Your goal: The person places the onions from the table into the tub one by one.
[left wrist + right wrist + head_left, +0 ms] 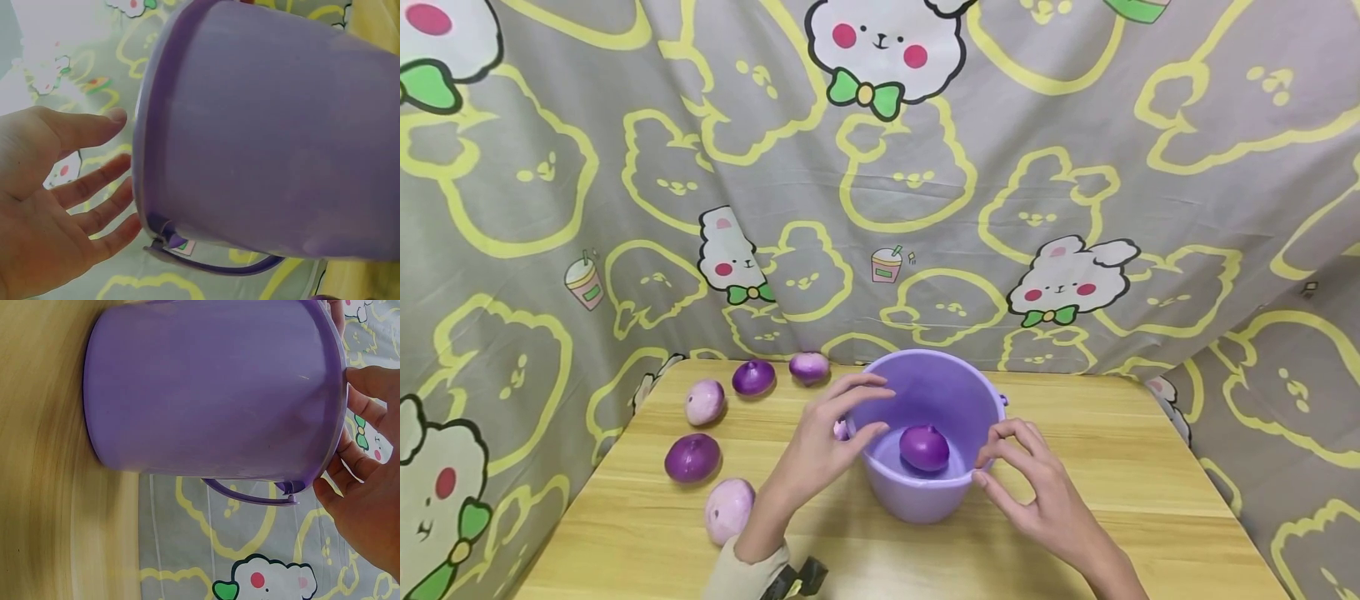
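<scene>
A light purple bucket (917, 500) stands upright on the wooden table. One dark purple onion (925, 448) lies on its bottom. My right hand (1037, 492) is at the right front of the rim; in the right wrist view the thumb is on the near side of the rim (340, 419) and a finger passes behind it. At the left side of the bucket is my left hand (831, 433), fingers spread and loosely bent, holding nothing. In the left wrist view its fingertips come right up to the rim. The bucket's handle (219, 270) hangs down at its side.
Left of the bucket lie several onions, among them a dark purple one (692, 458) and a paler one (730, 510). Another onion (841, 430) is partly hidden by the left hand and bucket. A patterned curtain (925, 250) hangs behind the table (1097, 442).
</scene>
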`<act>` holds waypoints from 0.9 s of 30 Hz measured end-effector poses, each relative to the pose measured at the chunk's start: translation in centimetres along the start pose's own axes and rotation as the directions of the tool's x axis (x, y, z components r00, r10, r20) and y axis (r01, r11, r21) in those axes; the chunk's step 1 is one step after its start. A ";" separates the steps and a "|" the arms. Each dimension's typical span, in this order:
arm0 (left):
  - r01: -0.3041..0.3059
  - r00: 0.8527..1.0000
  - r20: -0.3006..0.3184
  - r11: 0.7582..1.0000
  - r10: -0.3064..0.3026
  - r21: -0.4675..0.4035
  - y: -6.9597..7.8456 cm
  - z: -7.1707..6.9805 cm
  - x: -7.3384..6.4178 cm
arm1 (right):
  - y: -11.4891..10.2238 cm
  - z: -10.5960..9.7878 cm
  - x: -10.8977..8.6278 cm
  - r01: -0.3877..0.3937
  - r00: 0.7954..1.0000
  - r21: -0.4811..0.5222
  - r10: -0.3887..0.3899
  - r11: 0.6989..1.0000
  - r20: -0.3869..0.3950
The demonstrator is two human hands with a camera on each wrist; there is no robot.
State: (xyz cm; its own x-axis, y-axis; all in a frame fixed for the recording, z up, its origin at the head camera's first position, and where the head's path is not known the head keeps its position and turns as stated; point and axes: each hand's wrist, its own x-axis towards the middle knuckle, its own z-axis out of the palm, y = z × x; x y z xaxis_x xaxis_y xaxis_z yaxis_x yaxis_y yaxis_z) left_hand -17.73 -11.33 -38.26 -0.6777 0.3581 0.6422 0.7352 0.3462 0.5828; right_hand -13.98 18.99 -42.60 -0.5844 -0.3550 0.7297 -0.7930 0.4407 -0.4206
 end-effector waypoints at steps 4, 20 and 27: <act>-0.004 1.000 -0.012 1.000 0.004 -0.001 0.2 -0.5 -0.2 | 0.0 0.0 0.0 0.014 1.000 0.010 -0.014 1.000 -0.008; 0.060 0.997 -0.040 0.997 -0.059 0.043 0.7 -3.0 -1.4 | -0.1 -0.1 0.1 0.000 1.000 0.002 0.000 1.000 -0.006; 0.072 0.995 -0.067 0.996 -0.069 0.057 0.0 -3.6 -1.7 | -0.1 -0.1 0.0 -0.005 1.000 -0.005 0.005 1.000 -0.004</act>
State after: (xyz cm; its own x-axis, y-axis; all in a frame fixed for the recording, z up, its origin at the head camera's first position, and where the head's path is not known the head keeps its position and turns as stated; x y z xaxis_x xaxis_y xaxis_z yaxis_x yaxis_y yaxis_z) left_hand -16.48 -15.09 -37.54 -0.7242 0.2748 0.6325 0.6821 0.4204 0.5983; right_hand -13.92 19.03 -42.47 -0.5874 -0.3494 0.7300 -0.7893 0.4467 -0.4213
